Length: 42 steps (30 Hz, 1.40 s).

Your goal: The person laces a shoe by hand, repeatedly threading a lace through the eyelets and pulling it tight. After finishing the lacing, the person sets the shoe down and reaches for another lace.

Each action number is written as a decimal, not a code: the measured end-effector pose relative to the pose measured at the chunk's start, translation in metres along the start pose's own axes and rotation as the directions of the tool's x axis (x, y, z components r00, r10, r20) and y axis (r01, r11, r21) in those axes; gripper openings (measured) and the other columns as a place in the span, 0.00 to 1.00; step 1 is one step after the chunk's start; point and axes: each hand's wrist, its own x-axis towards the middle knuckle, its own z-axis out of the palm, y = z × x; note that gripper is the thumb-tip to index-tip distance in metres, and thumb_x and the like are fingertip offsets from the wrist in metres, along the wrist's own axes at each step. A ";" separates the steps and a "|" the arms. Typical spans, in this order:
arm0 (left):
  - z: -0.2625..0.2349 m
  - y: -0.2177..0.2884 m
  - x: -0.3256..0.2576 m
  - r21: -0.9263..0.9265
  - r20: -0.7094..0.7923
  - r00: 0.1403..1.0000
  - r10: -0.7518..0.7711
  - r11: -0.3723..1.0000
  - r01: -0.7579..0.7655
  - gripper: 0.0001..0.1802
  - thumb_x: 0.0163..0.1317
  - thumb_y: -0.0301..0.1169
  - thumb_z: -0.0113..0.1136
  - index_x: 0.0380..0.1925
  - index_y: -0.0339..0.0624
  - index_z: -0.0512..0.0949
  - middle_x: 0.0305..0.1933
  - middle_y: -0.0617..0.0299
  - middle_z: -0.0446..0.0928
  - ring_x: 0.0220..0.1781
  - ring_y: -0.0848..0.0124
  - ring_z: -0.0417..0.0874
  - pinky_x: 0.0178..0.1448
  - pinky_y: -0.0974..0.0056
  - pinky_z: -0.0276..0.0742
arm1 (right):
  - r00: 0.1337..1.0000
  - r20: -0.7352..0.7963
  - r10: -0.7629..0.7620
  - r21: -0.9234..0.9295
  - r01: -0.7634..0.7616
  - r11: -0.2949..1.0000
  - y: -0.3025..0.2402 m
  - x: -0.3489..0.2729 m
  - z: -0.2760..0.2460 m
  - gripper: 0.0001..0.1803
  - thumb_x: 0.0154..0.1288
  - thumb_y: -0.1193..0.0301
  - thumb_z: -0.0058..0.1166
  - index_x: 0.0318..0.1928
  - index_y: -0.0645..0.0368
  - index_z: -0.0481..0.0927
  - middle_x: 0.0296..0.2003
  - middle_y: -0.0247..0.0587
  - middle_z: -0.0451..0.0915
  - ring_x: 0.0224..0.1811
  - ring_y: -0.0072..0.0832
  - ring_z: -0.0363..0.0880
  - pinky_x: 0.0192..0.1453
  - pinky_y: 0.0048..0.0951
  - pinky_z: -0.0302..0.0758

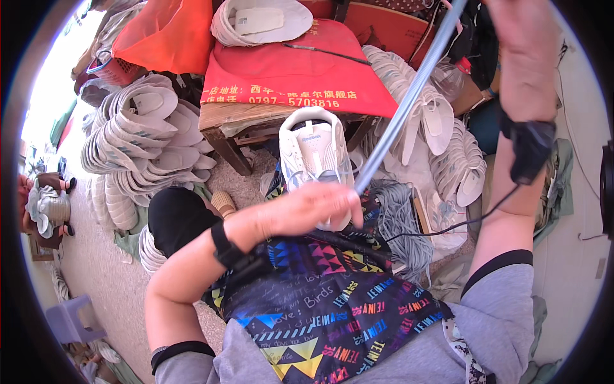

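A white sneaker with grey mesh parts rests against my patterned apron, its heel opening away from me. My left hand lies over its front, fingers bent down and closed around the lower end of a pale blue-grey shoelace. The lace runs taut and slightly smeared, up and to the right, and leaves through the top edge. My right hand is raised at the upper right, blurred; its fingers are past the frame's edge, so its grip is hidden. Black straps circle both wrists.
A bundle of grey laces hangs right of my lap. Stacked white shoe parts stand left, more right. A red-covered low table bears another white shoe part. A black cable crosses beneath my right arm. A purple stool stands lower left.
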 end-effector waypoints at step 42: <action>0.007 0.124 -0.042 0.101 -0.672 0.696 0.254 0.962 -0.253 0.23 0.78 0.38 0.36 0.26 0.35 0.70 0.23 0.61 0.68 0.22 0.78 0.63 0.30 0.73 0.58 | 0.988 0.040 0.148 -0.786 -0.060 0.615 0.136 -0.302 0.103 0.15 0.56 0.77 0.61 0.42 0.58 0.72 0.29 0.41 0.77 0.26 0.41 0.77 0.31 0.39 0.74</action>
